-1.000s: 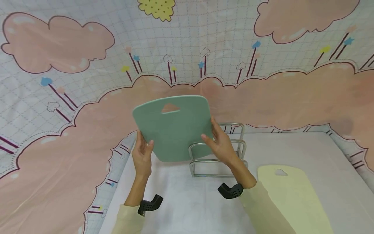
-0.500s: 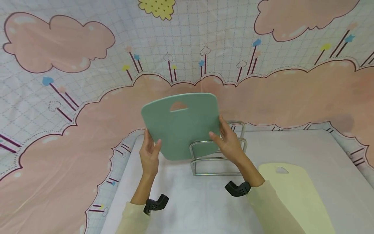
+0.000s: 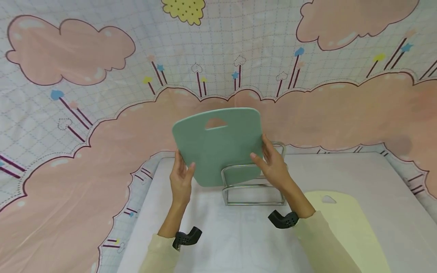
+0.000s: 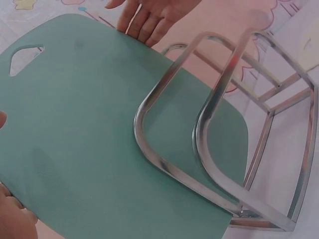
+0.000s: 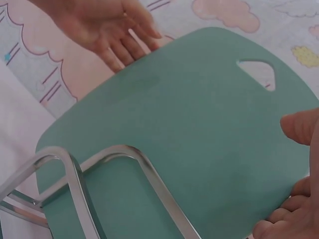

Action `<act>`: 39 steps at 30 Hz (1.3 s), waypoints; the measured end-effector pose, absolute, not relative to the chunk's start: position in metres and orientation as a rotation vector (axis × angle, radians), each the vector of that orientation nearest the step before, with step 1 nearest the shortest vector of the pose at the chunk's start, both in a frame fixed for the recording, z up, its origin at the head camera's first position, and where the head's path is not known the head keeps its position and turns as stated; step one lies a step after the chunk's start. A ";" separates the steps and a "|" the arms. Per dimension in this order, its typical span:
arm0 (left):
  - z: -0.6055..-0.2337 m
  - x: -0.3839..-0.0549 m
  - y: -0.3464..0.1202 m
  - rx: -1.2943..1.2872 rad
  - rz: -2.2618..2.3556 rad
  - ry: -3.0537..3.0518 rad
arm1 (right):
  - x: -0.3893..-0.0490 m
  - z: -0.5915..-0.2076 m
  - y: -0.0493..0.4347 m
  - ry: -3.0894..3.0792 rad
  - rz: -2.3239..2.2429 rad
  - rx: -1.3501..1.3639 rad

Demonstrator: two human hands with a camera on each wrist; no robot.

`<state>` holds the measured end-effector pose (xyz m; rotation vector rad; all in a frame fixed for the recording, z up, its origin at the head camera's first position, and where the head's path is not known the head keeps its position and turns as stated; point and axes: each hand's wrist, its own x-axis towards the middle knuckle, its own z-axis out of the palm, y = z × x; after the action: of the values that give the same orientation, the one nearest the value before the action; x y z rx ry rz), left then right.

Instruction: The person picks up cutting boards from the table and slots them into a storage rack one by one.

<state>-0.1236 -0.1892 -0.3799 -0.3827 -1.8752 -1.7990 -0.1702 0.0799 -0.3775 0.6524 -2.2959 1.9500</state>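
A green cutting board (image 3: pixel 218 148) with a handle slot stands tilted, its lower right part inside a metal rack (image 3: pixel 254 204). My left hand (image 3: pixel 181 180) holds the board's left edge, thumb in front and fingers behind. At the opposite edge, my right hand (image 3: pixel 273 163) holds it the same way, its thumb on the front face. In the left wrist view the rack's bent loops (image 4: pixel 204 124) cross in front of the board's lower part. Fingertips (image 5: pixel 130 50) of the left hand reach the board's far edge in the right wrist view.
A pale yellow cutting board (image 3: pixel 348 223) lies flat on the white table (image 3: pixel 218 242) at the right, partly under the right sleeve (image 3: pixel 324 246). Behind the table hangs a cloud-patterned cloth (image 3: pixel 341 113).
Both hands have moved right together, carrying the green cutting board further across behind the rack's front loop. The rack and the yellow board have stayed in place.
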 end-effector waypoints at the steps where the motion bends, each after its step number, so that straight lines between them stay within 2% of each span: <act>1: -0.377 -0.122 -0.187 -0.379 -1.801 -1.883 | -0.170 -0.376 0.081 -2.298 1.956 0.642; 6: -0.373 -0.121 -0.180 -0.371 -1.799 -1.909 | -0.163 -0.363 0.085 -2.284 1.958 0.640; 11: -0.375 -0.123 -0.176 -0.388 -1.782 -1.925 | -0.172 -0.374 0.093 -2.270 1.929 0.646; 39: -0.384 -0.130 -0.162 -0.463 -1.834 -1.870 | -0.168 -0.374 0.110 -2.157 2.027 0.654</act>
<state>-0.1303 -0.1622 -0.3841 -0.4628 -1.8695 -1.8345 -0.1684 0.1101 -0.3736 0.6544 -2.1571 2.0271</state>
